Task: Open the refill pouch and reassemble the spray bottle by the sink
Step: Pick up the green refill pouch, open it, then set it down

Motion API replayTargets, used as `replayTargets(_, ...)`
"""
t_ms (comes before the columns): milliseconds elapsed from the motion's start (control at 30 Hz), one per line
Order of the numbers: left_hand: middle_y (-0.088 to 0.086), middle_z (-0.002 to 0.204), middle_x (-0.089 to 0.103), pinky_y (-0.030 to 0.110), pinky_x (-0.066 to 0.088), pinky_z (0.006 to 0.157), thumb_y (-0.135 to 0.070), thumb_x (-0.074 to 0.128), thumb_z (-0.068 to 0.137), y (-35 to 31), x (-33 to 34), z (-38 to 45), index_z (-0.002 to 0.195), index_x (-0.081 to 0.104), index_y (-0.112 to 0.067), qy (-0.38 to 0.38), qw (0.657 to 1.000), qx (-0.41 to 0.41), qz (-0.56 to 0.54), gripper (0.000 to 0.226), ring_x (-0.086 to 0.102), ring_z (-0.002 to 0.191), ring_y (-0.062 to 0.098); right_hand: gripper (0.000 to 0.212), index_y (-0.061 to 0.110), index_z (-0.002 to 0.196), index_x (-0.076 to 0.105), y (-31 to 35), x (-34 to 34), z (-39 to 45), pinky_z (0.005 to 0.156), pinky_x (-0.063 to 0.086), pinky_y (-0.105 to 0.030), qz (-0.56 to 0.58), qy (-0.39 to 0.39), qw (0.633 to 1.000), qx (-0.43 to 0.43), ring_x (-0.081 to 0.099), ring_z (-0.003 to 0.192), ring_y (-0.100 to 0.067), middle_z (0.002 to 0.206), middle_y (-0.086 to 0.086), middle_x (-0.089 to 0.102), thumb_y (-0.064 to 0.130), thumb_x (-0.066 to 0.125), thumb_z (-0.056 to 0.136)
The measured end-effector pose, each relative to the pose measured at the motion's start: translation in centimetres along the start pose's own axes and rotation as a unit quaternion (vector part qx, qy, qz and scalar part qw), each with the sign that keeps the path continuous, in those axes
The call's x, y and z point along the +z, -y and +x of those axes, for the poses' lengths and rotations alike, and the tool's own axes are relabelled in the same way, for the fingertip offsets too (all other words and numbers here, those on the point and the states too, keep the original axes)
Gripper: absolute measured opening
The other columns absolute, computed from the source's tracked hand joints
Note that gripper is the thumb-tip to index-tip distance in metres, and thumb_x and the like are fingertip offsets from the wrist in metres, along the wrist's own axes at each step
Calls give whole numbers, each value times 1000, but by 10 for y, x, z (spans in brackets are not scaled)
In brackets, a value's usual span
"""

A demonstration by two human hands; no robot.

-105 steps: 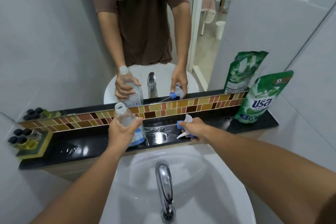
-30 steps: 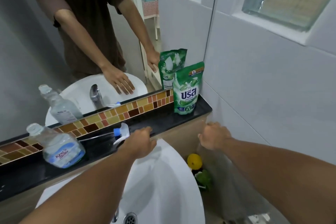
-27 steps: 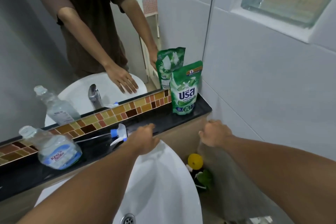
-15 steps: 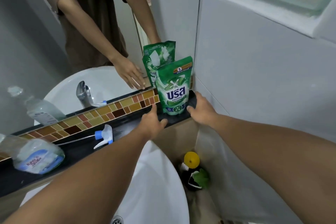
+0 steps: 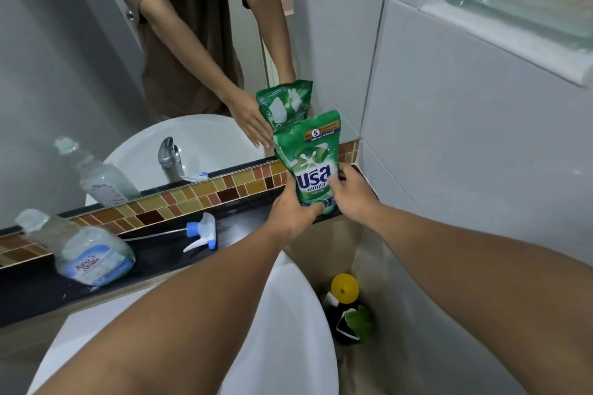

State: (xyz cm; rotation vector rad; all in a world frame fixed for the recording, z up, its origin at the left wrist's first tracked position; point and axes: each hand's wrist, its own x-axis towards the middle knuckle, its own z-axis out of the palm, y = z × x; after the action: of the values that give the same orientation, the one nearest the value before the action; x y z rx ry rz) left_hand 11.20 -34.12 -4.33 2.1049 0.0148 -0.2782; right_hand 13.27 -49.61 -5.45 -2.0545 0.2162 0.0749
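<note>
A green refill pouch stands upright at the right end of the black ledge, sealed at the top. My left hand grips its lower left side and my right hand grips its lower right side. The clear spray bottle, without its top, stands on the ledge at the left. Its white and blue spray head lies on the ledge between bottle and pouch, its thin tube pointing left.
A white sink basin is below the ledge. A mirror above the tiled strip reflects everything. A dark bottle with a yellow cap stands on the floor to the right of the sink. A tiled wall closes the right side.
Both hands let go of the bottle and the spray head, moved right along the ledge and closed on the pouch. The view swung to the right.
</note>
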Motion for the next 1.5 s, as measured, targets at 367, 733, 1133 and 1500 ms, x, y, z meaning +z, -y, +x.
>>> replayTargets(367, -4, 121, 68, 32, 50, 93, -17, 72, 93, 22, -105, -58, 138, 56, -22, -87, 995, 0, -40, 47, 64, 109, 18, 10, 24, 109, 58, 89, 74, -45, 84, 61, -51, -23, 2, 998, -55, 71, 94, -22, 107, 0, 71, 28, 49, 107)
replayTargets(733, -5, 109, 75, 42, 61, 88, -34, 68, 95, 82, -216, -118, 121, 57, -25, -171, 978, -36, -111, 29, 73, 96, 16, 20, 19, 120, 57, 181, 168, -95, 80, 63, -52, -81, 39, 988, -125, 70, 94, -24, 110, -6, 68, 31, 44, 110)
replayTargets(1133, 1, 121, 66, 45, 61, 92, -41, 69, 84, 98, -271, -144, 128, 47, -23, -200, 950, -87, -223, 52, 68, 107, 25, 27, 28, 123, 57, 240, 212, -108, 87, 55, -48, -247, 44, 935, -250, 64, 100, -28, 114, -9, 68, 41, 40, 107)
replayTargets(1500, 2, 124, 71, 39, 63, 69, -42, 69, 87, 89, -267, -137, 131, 49, -23, -177, 915, -109, -345, 51, 75, 101, 24, 36, 24, 135, 53, 265, 206, -103, 85, 52, -45, -364, 40, 890, -272, 59, 104, -32, 117, -12, 65, 43, 37, 109)
